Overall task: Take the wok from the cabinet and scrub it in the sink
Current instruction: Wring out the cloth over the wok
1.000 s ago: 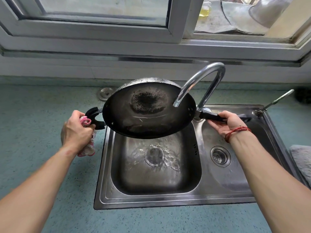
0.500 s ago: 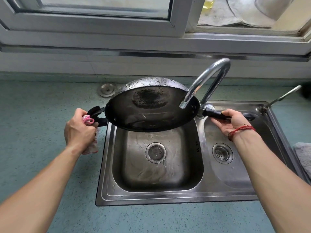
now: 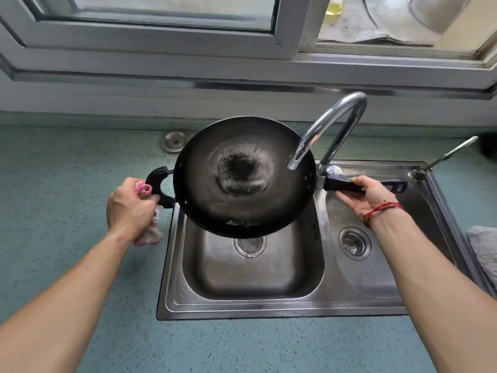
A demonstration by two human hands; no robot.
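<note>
Bench (image 3: pixel 67 184): teal speckled surface around a double steel sink (image 3: pixel 242 305); a loose drain stopper (image 3: pixel 176 141) lies near the back wall.

Left hand (image 3: pixel 129 208): grip closed round the wok's small loop handle (image 3: pixel 157 184), with a pink-and-white cloth (image 3: pixel 150 232) bunched in the same fist and hanging below it.

Wok (image 3: pixel 244 176): dark, held in the air over the left basin (image 3: pixel 252 273), tipped with its inside toward the camera. A rough black patch sits at its centre; a wet sheen rings it.

Faucet (image 3: pixel 330 125): chrome gooseneck, spout over the wok's right rim. No stream can be made out.

Right hand (image 3: pixel 368 195): grip wrapped on the long black handle (image 3: pixel 347 184) over the right basin; red cord at the wrist.

Step in hand, as judged: the wok is out of the cabinet and at the sink, in the rinse-and-scrub stage.

Next move calls for: lowering the wok into the left basin so one hand is freed, then working the cloth over the centre patch.
</note>
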